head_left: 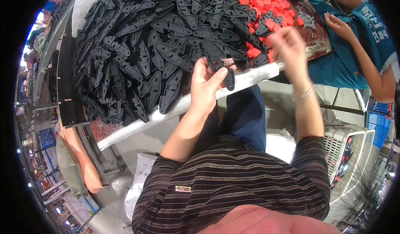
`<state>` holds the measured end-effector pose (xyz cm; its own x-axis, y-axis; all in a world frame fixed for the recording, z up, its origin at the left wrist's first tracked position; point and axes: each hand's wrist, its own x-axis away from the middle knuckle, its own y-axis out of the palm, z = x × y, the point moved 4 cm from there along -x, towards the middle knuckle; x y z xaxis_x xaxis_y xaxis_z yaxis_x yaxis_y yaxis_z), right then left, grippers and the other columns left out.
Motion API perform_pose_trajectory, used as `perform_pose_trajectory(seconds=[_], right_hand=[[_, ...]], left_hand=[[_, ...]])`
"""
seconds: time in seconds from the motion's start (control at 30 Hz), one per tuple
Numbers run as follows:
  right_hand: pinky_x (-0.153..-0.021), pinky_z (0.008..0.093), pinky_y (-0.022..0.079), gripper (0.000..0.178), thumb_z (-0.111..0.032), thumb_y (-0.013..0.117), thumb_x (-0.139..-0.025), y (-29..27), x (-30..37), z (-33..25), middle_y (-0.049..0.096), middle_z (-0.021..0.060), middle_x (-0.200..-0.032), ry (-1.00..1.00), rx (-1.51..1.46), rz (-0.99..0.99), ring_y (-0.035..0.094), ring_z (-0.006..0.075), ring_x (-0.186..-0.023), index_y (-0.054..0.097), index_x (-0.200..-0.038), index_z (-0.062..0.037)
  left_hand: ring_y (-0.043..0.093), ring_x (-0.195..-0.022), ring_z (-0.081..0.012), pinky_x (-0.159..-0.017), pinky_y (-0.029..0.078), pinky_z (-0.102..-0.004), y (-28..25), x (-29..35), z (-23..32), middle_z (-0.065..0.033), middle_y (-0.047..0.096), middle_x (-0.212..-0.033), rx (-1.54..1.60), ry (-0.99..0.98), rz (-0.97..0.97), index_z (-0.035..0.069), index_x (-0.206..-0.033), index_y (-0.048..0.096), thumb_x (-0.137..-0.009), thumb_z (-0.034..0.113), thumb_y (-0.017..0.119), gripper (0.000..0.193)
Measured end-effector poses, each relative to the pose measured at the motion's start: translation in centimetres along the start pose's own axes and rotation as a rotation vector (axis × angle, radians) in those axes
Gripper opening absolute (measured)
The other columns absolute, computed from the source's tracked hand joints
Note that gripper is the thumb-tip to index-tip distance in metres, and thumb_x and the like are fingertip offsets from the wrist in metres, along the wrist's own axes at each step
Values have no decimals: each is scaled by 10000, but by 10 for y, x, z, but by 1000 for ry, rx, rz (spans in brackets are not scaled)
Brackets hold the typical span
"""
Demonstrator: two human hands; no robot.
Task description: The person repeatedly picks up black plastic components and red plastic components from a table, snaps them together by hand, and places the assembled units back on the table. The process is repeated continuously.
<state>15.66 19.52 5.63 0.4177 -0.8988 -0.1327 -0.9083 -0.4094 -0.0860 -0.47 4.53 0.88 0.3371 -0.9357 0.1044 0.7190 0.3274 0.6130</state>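
Observation:
My left hand point(205, 84) is closed around a long black plastic piece point(214, 58) with pointed ends and holes, held above the table's near edge. A small metal spring point(227, 61) shows at the middle of that piece; whether it is seated there I cannot tell. To the right, my right hand point(289, 46) is raised beside a heap of small red plastic parts point(262, 0). It is smeared by motion, so its fingers and anything in them cannot be made out. A large pile of similar black plastic pieces point(137, 46) covers the table left of the red parts.
A white padded edge point(166, 114) runs along the table's near side. Small metal parts point(307, 20) lie at the right, next to a co-worker in teal point(337, 67), whose hands are near the table. A white crate point(341, 146) stands at my right, with white sacks point(143, 171) below.

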Motion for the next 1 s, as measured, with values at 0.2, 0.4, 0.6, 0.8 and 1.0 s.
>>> perform_pose_trajectory(seconds=[0.2, 0.4, 0.6, 0.8, 1.0], right_hand=[[-457, 160, 337, 218, -192, 617, -882, 78, 67, 19, 562, 3, -710, 34, -384, -3, 422, 19, -529, 440, -860, -67], [-546, 177, 375, 199, -220, 534, -931, 99, 80, 12, 467, -19, -730, -78, -276, 71, 411, 38, -615, 420, -886, -63], [-678, 229, 376, 245, -279, 414, -975, 114, 92, -4, 423, 17, -803, -160, -115, 175, 395, 92, -729, 416, -929, -39], [-628, 249, 383, 235, -260, 436, -963, 111, 92, -1, 432, 31, -768, -227, 22, 114, 409, 106, -697, 418, -906, -33], [-563, 251, 395, 248, -274, 437, -962, 113, 93, -5, 440, 40, -752, -154, 66, -51, 446, 111, -673, 398, -943, -29]], left_hand=[[595, -942, -167, -840, 484, -289, 6, 14, 13, -130, 594, -1064, -12, 144, -36, -5, -1076, 428, -833, -25, 594, 295], [564, -935, -120, -834, 467, -255, 5, 32, 20, -85, 589, -1037, -135, 206, -21, -10, -1087, 455, -827, -35, 597, 297], [538, -932, -89, -830, 445, -234, 2, 37, 10, -38, 574, -1037, -128, 201, -65, -10, -1109, 484, -828, -18, 612, 309], [530, -950, -94, -849, 432, -240, -1, 39, 15, -47, 569, -1045, -91, 172, -95, -18, -1153, 468, -861, 40, 596, 324], [542, -877, -90, -769, 459, -222, 2, 35, 17, -52, 567, -1015, -276, 344, -63, -36, -1218, 398, -890, 77, 563, 384]])
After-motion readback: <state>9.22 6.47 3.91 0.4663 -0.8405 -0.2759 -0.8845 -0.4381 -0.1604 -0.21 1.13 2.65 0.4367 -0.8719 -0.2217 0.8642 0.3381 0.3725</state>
